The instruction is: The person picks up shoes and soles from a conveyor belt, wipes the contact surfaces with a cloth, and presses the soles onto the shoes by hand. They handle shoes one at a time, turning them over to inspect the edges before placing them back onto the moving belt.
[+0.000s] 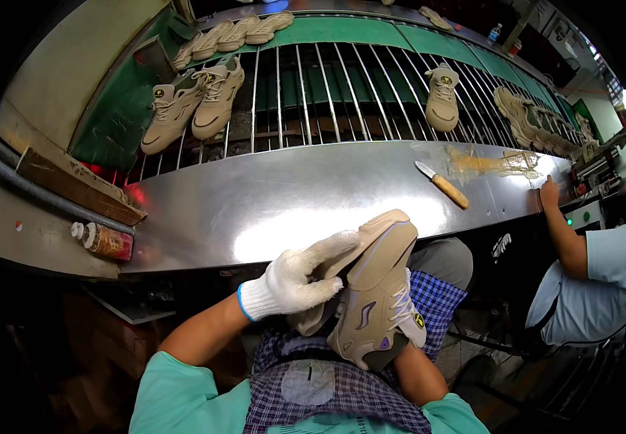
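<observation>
In front of me a beige sneaker (371,318) with pale laces and lilac trim stands tilted, its toe up and away from me. My left hand (295,278), in a white knit glove with a blue cuff edge, grips the beige sole (376,230) on the shoe's left side, thumb and fingers apart around it. Whether the sole is fully joined to the upper, I cannot tell. My bare right forearm (420,372) runs up to the shoe's dark opening. The right hand itself is hidden by the shoe, fingers included.
A wooden-handled knife (443,186) lies on the metal ledge (313,195), beside yellowish residue (494,163). Beyond are a roller conveyor (313,94), a pair of sneakers (215,98), a single sneaker (442,98) and several soles (237,35). A stained bottle (107,241) lies left; a co-worker (588,289) sits right.
</observation>
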